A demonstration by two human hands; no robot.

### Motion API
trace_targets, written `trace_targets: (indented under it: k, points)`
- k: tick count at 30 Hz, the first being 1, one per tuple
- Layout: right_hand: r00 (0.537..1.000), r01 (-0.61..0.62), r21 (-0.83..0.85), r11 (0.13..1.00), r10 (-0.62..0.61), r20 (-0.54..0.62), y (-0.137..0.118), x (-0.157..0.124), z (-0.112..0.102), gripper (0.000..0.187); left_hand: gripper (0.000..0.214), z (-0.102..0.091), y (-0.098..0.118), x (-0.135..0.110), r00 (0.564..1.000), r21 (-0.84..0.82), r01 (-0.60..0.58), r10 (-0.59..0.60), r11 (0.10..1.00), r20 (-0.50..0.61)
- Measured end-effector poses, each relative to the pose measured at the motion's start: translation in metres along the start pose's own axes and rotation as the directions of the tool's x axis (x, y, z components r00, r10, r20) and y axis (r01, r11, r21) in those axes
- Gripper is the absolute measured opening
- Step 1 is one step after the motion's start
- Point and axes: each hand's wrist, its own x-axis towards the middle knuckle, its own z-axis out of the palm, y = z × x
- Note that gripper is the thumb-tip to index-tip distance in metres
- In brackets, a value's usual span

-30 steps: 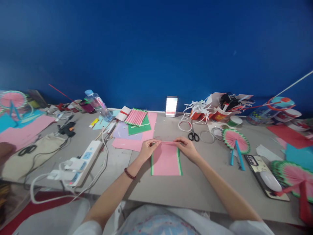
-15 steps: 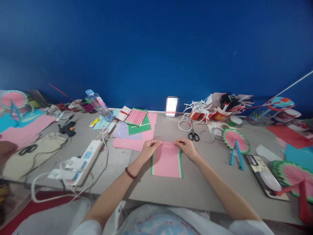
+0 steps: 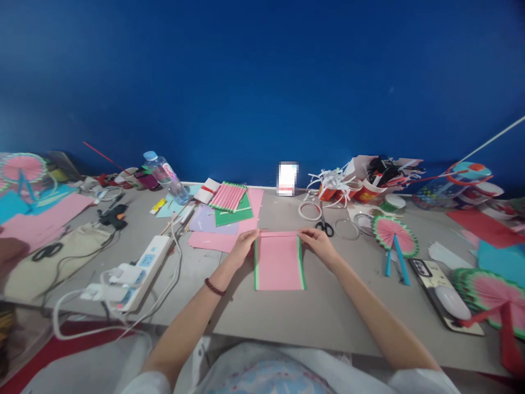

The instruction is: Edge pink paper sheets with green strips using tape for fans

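A pink sheet of paper [image 3: 279,264] with green and pale strips along its two sides lies on the table in front of me. Its far edge carries a narrow fold. My left hand [image 3: 245,244] pinches the far left corner. At the far right corner, my right hand [image 3: 319,244] grips the fold between thumb and fingers. A pleated pink and green piece of paper [image 3: 228,197] rests on green paper [image 3: 233,218] beyond my left hand. Black-handled scissors [image 3: 324,228] lie just beyond my right hand.
A white power strip [image 3: 145,268] with cables lies at left, near a glue gun [image 3: 114,216] and a water bottle [image 3: 166,176]. At right are a finished paper fan [image 3: 396,235], a phone [image 3: 424,268] and a mouse [image 3: 452,302]. A lit screen [image 3: 287,179] stands against the wall.
Both hands have moved apart, from nearer the middle of the fold out to the sheet's far corners. The sheet has shifted slightly away from me.
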Motion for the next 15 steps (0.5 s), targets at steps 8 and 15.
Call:
trace_targets:
  k: [8, 15]
  points:
    - [0.999, -0.028, -0.045, 0.999, 0.026, -0.039, 0.0000, -0.0001, -0.0004, 0.043, 0.046, -0.0010, 0.0005, -0.0001, 0.999, -0.012, 0.036, -0.036, 0.999, 0.003]
    - [0.983, 0.131, -0.201, 0.971, -0.154, -0.103, 0.0012, 0.0017, 0.0011, 0.040, 0.046, -0.0040, -0.0054, 0.0013, 0.999, 0.018, 0.033, -0.034, 0.999, 0.036]
